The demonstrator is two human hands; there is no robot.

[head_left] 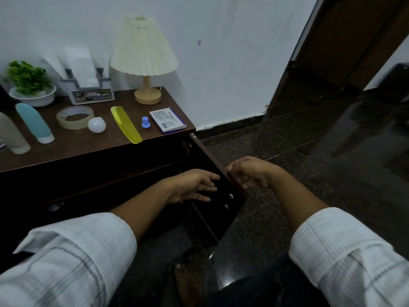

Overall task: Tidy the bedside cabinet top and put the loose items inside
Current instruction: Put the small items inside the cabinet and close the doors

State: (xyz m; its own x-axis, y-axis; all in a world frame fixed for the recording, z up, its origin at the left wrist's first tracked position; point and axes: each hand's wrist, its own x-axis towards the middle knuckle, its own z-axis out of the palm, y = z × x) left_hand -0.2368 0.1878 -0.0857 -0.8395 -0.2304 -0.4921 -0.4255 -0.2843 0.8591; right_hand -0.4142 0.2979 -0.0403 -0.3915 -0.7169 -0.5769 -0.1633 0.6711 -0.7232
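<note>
While the right hand [247,173] at centre right curls its fingers round the free edge of the dark wooden cabinet door [223,216], which stands swung open toward the lower centre of the frame, the left hand [192,187] lies just left of it, fingers straight and loosely spread over the door's inner face, holding nothing. Both forearms reach forward from white ribbed sleeves [73,258], wrists low and roughly level. Contact of the left fingertips with the panel cannot be confirmed. The interior behind the door is too dark to read.

Loose items lie on the brown worktop [73,149] at upper left. Judged handling:
- The flat yellow plastic comb [126,125] is light and stiff, best pinched at its near end by the front edge.
- The white cardboard box with a blue edge [167,120] is light, taken across its short sides.
- The small blue cap [145,122] and round white bulb [97,125] may roll, and the bulb is possibly fragile, so cup rather than pinch.
- The clear tape roll [75,117] hooks through its centre.
- The blue silicone bottle [34,122] and beige silicone bottle [11,136] look soft and somewhat slick, gripped mid-body.

The pleated cream lamp [143,52] stands behind them.
</note>
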